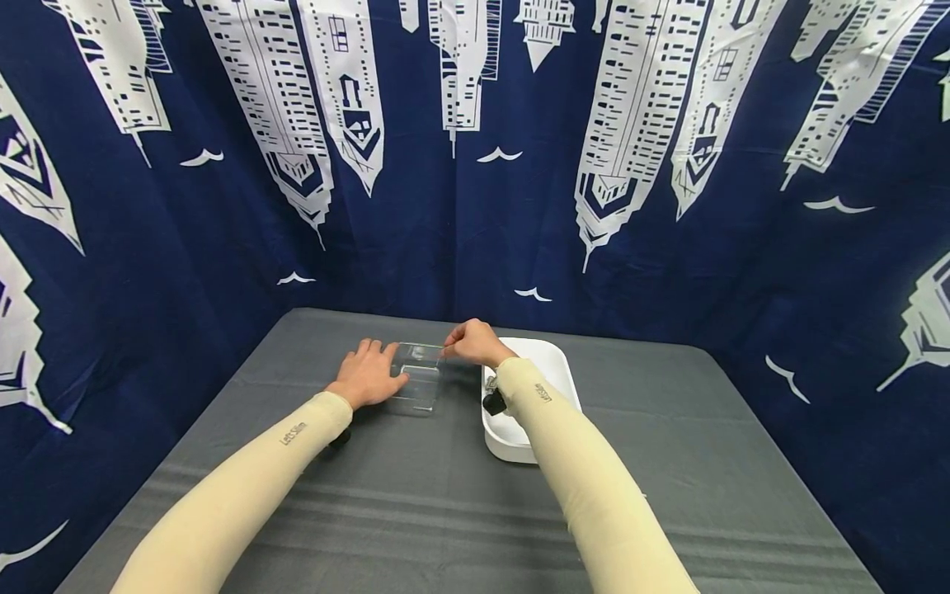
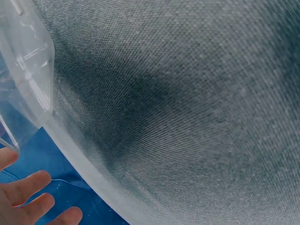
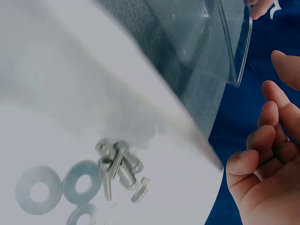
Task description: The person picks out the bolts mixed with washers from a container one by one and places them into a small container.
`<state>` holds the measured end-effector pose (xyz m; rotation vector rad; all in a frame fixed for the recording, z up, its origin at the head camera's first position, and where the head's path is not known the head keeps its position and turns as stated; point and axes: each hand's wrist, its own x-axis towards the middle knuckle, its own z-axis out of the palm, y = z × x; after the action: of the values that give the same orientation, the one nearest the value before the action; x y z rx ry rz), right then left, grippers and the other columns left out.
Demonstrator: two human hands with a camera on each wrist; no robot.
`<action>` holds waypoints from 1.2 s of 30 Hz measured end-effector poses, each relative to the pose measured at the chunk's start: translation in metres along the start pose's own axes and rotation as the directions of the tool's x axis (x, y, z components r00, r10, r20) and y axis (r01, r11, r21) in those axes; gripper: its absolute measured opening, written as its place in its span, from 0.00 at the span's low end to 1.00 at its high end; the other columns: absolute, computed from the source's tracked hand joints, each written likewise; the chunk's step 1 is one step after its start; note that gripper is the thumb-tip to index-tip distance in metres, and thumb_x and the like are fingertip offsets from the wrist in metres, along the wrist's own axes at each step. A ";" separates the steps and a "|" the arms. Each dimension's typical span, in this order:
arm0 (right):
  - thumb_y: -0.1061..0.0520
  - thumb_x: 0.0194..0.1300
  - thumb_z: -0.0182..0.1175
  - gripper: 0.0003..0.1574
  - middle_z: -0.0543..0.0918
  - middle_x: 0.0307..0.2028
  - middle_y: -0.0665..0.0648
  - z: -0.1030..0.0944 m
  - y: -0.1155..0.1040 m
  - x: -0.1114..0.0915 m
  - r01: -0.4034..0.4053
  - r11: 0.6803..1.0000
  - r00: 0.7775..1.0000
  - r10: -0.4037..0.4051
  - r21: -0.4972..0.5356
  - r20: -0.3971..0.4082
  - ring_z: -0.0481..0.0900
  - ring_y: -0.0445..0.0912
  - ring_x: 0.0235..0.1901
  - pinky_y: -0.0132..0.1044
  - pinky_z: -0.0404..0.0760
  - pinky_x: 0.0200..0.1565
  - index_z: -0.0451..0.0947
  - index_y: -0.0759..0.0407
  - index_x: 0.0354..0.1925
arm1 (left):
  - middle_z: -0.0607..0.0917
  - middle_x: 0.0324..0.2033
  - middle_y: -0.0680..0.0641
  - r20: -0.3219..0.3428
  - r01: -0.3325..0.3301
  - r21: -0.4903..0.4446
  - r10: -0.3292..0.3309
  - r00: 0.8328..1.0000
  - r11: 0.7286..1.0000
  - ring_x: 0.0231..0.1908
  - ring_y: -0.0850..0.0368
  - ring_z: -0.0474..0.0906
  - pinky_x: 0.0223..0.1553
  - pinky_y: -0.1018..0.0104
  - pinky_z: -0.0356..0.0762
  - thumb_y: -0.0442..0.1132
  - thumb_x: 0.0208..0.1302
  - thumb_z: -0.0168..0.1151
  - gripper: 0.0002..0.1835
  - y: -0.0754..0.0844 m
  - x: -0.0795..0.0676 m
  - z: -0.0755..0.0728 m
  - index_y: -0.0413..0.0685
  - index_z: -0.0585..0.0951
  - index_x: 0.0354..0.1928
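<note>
A clear plastic box (image 1: 419, 384) with compartments lies on the grey table, left of a white tray (image 1: 510, 452). My left hand (image 1: 369, 375) is spread along the box's left side, a fingertip touching its edge in the left wrist view. Over the box's far right corner, my right hand (image 1: 475, 342) has its fingers curled and its thumb near the index fingertip. Whether something small sits between them is hidden. In the right wrist view, several metal screws (image 3: 123, 164) lie heaped in the tray beside flat washers (image 3: 40, 190).
The grey table (image 1: 416, 511) extends around the box and tray. A dark blue curtain (image 1: 416, 231) with white building prints hangs behind the table and along both sides. Dark wrist cameras (image 1: 493, 403) are worn below pale sleeves (image 1: 586, 462).
</note>
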<state>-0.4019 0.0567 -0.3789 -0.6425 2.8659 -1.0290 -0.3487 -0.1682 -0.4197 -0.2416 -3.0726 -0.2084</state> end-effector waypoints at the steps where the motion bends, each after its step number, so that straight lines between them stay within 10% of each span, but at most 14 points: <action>1: 0.54 0.56 0.73 0.08 0.88 0.32 0.50 -0.001 0.001 -0.001 -0.004 1.000 1.000 0.004 0.006 -0.002 0.77 0.42 0.34 0.32 0.75 0.36 0.89 0.57 0.33 | 0.66 0.70 0.33 -0.003 -0.002 -0.002 0.002 1.000 1.000 0.73 0.35 0.56 0.67 0.35 0.61 0.61 0.69 0.55 0.41 0.000 0.000 0.000 0.47 0.63 0.76; 36: 0.55 0.56 0.71 0.11 0.87 0.32 0.53 -0.044 0.046 -0.033 -0.074 0.996 0.994 0.077 0.043 -0.076 0.79 0.45 0.35 0.34 0.75 0.38 0.88 0.60 0.37 | 0.69 0.70 0.37 -0.091 -0.113 -0.039 0.109 0.990 0.993 0.72 0.40 0.60 0.69 0.40 0.62 0.56 0.71 0.55 0.35 0.046 0.012 -0.008 0.46 0.66 0.74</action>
<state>-0.3957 0.1288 -0.3763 -0.4983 2.9019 -1.1215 -0.3527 -0.1221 -0.4053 -0.3940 -2.9583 -0.2740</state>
